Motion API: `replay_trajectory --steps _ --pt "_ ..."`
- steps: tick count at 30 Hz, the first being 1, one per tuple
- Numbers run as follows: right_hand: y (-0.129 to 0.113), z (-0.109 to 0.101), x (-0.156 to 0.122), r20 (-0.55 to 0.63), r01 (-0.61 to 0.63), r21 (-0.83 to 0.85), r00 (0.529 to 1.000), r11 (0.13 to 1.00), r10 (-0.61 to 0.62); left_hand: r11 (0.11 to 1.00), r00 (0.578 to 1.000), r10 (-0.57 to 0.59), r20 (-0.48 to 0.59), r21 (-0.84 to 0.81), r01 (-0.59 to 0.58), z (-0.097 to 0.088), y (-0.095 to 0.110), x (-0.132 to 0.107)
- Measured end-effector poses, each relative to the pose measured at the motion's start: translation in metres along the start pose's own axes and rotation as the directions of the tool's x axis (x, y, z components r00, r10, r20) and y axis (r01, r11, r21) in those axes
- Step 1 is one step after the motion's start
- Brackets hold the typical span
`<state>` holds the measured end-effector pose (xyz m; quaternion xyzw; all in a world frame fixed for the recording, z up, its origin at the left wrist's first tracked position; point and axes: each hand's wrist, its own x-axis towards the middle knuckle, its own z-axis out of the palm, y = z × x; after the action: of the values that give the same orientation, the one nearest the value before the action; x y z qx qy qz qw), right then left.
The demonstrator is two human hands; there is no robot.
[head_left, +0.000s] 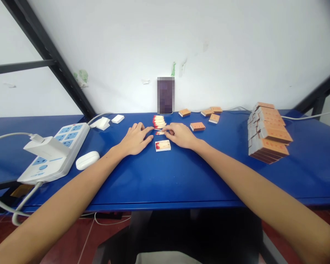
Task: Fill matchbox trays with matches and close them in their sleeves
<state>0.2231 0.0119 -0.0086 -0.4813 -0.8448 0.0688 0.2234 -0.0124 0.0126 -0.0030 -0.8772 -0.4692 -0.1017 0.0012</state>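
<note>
My left hand [136,139] rests on the blue table [165,179], fingers stretched toward a small bunch of red-tipped matches [160,132]. My right hand [180,135] lies opposite, its fingers curled and pinching the other end of that bunch. Just in front of both hands sits an open matchbox tray [162,145] filled with matches. Behind the hands lies a loose pile of matches [158,121].
A stack of orange matchboxes [266,132] stands at the right. Several single matchboxes [197,126] lie at the back, near a phone [165,95] leaning on the wall. At the left are a white power strip [55,152] with a plugged charger, an earbud case [87,160] and small white trays [117,118].
</note>
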Motion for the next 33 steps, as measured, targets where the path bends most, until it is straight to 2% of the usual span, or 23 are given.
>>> replay_trajectory --steps 13,24,30,33 --pt "0.0007 0.0007 0.0004 -0.014 -0.007 0.024 1.000 1.000 0.007 0.989 0.989 0.149 -0.015 -0.012 -0.149 -0.0004 0.0007 0.0003" --pt "0.0001 0.0009 0.0004 -0.012 -0.015 0.062 1.000 0.998 0.016 0.979 0.980 0.200 -0.020 -0.024 -0.200 -0.0003 0.0001 -0.0004" --pt "-0.0008 -0.0029 0.0008 0.048 -0.029 0.119 0.999 0.992 0.024 0.973 0.974 0.223 -0.023 -0.051 -0.224 -0.0030 0.0046 -0.0011" --pt "-0.0030 -0.0084 0.0002 0.114 -0.025 0.090 0.993 0.996 0.014 0.975 0.976 0.216 -0.012 -0.045 -0.216 -0.0049 0.0083 -0.0019"
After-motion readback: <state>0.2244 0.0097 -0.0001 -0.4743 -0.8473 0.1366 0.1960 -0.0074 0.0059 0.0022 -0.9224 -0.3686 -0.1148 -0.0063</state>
